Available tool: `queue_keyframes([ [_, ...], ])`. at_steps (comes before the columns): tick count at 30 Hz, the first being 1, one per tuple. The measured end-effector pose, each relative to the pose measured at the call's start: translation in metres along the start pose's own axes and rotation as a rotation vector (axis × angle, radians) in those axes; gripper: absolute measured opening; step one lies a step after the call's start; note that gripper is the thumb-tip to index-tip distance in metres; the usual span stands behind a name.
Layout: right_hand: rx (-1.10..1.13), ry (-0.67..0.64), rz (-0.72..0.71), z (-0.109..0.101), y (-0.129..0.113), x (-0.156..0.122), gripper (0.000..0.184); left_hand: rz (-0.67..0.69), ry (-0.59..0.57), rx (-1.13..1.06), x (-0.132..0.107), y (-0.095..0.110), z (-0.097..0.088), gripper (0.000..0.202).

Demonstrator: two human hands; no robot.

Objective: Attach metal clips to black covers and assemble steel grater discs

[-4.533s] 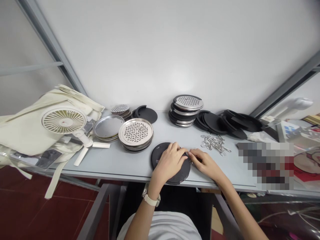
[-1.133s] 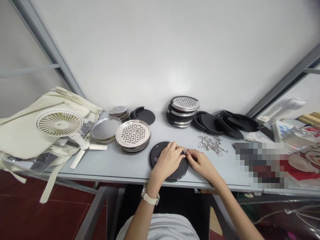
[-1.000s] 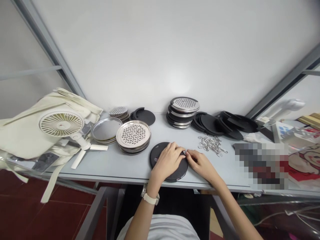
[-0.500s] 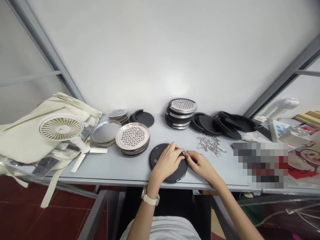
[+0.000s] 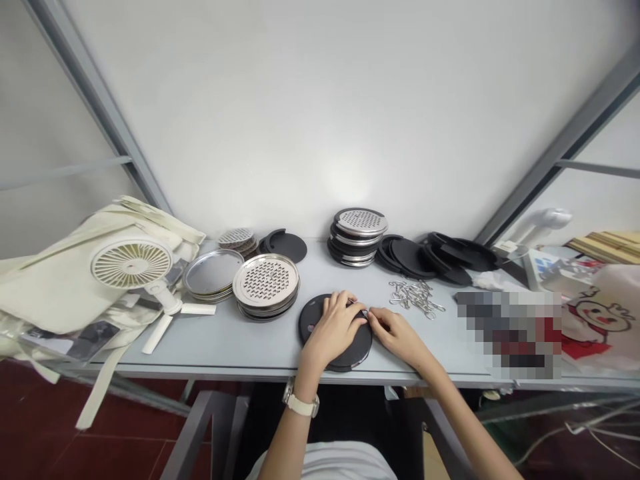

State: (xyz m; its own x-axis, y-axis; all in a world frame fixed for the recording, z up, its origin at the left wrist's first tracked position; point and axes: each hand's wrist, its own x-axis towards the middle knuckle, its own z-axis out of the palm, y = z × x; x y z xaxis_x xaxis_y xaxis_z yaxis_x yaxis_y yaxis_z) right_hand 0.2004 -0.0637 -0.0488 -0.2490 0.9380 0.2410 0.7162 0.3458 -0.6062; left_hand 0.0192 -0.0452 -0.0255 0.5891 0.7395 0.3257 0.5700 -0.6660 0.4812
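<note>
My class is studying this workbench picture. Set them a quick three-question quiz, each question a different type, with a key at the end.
1. Multiple choice. What does the left hand rest on?
A) The fan
B) The black disc
C) The cream bag

2. True or false? The loose metal clips lie nearer the right hand than the left hand.

3. Fill the gap. The white-strapped watch is on the person's ____ wrist.

Key: 1. B; 2. True; 3. left

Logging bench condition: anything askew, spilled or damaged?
The round black pieces at right lie overlapping, some tilted, messier than the stack of graters beside them. The metal clips sit in a loose tangle. No damage shows, though the left hand partly covers the black disc.
</note>
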Motion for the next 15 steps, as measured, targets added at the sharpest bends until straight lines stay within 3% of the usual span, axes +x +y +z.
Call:
queue_keyframes([
  [15, 0.058, 0.000, -0.002, 0.0004, 0.0032, 0.0003, 0.032, 0.046, -0.013, -0.073, 0.0023, 0.0000, 0.0001, 0.017],
])
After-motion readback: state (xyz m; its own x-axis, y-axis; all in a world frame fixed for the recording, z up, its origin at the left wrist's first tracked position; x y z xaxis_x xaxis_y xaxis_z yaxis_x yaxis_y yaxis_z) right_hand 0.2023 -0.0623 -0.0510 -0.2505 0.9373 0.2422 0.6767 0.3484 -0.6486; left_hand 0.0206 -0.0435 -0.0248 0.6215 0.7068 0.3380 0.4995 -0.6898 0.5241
